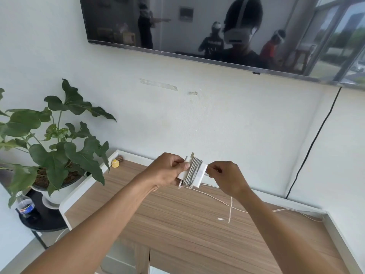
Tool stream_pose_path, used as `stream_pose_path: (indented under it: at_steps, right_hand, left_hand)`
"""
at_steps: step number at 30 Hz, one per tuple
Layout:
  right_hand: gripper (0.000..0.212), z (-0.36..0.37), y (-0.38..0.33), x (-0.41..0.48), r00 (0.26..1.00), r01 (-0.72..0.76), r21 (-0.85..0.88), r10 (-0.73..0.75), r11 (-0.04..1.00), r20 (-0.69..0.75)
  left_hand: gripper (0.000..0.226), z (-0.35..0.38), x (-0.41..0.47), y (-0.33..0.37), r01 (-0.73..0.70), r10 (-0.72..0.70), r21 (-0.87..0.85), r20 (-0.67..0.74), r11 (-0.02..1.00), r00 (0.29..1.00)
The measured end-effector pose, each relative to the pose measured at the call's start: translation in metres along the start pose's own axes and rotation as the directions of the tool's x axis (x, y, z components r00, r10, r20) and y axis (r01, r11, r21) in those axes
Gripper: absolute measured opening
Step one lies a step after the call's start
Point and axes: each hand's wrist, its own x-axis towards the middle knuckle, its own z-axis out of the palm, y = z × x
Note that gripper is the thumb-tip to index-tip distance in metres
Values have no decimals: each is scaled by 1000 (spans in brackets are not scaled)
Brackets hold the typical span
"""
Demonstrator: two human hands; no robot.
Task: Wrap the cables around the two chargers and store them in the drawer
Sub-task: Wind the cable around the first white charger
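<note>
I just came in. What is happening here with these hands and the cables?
A person holds a white block charger above the wooden cabinet top. The left hand grips its left end; the right hand pinches at its right edge. A grey cable is already wound around it. A thin pale cable lies loose on the top, not yet wrapped.

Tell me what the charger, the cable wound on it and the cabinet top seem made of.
Charger: smooth white plastic, judging by its even, hard-edged shell.
Cable: grey, matte sheath, perhaps braided or rubbery; too blurred to tell.
Cabinet top: wood-grain surface with straight streaks, probably laminate, not solid wood.
</note>
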Motion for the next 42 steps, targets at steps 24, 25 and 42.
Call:
stream_pose_path:
  at_steps: [24, 25, 42]
  right_hand:
    - [25, 16, -27, -13, 967, 92, -59, -103, 994, -232]
    - [26, 19, -26, -14, 961, 106, -55, -117, 993, -253]
    - [44, 9, -22, -4, 925, 26, 63, 0, 998, -379]
  left_hand:
    - [24, 20, 18, -23, 29, -4, 78, -305, 997, 952]
    - [24, 22, 18, -22, 31, 2, 96, -327, 995, 945]
    - [38, 37, 16, -38, -56, 84, 83, -390, 995, 917]
